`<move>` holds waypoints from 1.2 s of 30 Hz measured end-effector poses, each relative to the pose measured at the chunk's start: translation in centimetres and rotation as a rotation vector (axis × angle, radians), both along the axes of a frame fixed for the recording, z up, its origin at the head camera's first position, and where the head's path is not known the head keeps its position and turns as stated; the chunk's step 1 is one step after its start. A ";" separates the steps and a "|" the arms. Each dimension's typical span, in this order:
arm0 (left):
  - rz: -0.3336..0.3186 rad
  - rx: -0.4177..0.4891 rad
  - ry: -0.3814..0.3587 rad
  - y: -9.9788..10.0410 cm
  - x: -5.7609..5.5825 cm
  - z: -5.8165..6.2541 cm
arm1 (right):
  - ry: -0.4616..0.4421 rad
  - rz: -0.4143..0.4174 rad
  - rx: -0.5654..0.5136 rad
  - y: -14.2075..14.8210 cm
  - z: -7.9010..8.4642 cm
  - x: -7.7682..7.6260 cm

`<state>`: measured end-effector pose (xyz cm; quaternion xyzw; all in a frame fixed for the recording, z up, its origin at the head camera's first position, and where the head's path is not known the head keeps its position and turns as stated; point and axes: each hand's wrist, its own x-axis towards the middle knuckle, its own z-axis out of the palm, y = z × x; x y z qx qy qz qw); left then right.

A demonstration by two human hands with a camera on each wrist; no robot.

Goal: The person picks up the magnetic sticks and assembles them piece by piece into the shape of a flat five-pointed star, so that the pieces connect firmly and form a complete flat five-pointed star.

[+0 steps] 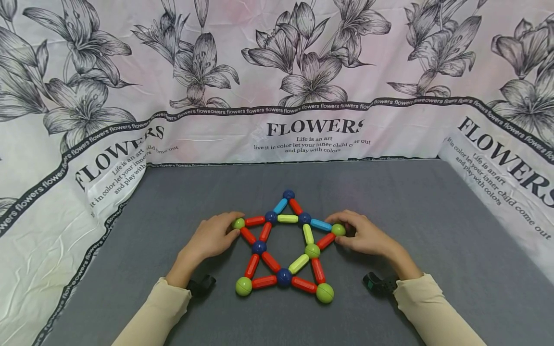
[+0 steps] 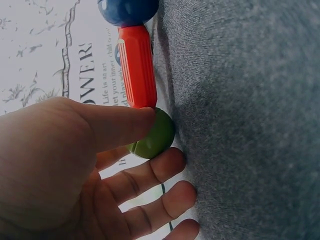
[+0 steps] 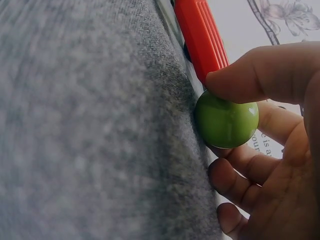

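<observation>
A flat star of coloured rods and balls lies on the grey cloth in the head view, with a dark blue ball (image 1: 288, 194) at its top point. My left hand (image 1: 212, 236) pinches the green ball (image 2: 159, 137) at the star's left point between thumb and fingers. A red rod (image 2: 137, 67) runs from that ball to a blue one. At the opposite point, the right hand (image 1: 364, 234) has thumb and fingers around another green ball (image 3: 227, 122), its thumb tip also against a red rod (image 3: 202, 42). Two more green balls (image 1: 244, 286) form the lower points.
Grey cloth (image 1: 277, 322) covers the table. A white curtain with flower drawings and lettering (image 1: 316, 127) hangs along the back and both sides. Dark wrist devices (image 1: 201, 286) sit below both hands.
</observation>
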<state>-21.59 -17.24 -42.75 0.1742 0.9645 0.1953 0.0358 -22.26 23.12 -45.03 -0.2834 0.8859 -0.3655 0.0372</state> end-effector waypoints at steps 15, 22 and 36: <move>0.008 0.005 -0.009 0.1 0.1 0.0 | -0.002 0.010 0.007 0.0 -0.1 -0.2; -0.035 0.131 -0.141 -0.3 0.0 0.4 | -0.178 0.070 -0.027 0.1 0.5 0.0; -0.222 0.066 -0.392 1.5 1.8 2.2 | -0.268 0.177 -0.105 0.2 0.2 -0.1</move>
